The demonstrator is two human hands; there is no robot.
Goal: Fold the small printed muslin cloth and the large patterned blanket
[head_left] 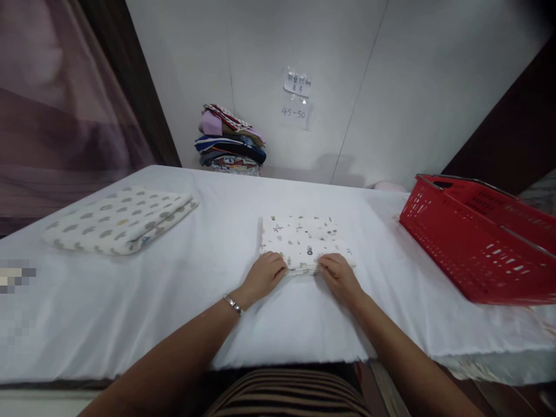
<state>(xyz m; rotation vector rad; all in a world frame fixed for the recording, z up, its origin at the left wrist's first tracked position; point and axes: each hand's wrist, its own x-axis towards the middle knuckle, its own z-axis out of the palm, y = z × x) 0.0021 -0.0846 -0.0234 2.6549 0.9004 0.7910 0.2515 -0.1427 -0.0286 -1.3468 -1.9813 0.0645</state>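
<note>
A white cloth with small printed figures (299, 237) lies folded into a flat rectangle on the white-covered table. At its near left corner, my left hand (264, 277) pinches the folded edge, a silver bracelet on that wrist. My right hand (341, 278) grips the same near edge further right, fingers closed on the layers. Between the two hands the stacked folds of the edge show. The fingertips' undersides are hidden.
Another folded cloth with grey cloud shapes (117, 220) lies at the table's left. A red plastic basket (473, 243) stands on the right. Behind the table's far edge rises a stack of folded fabrics (230, 142), near paper signs (296, 98) on the wall.
</note>
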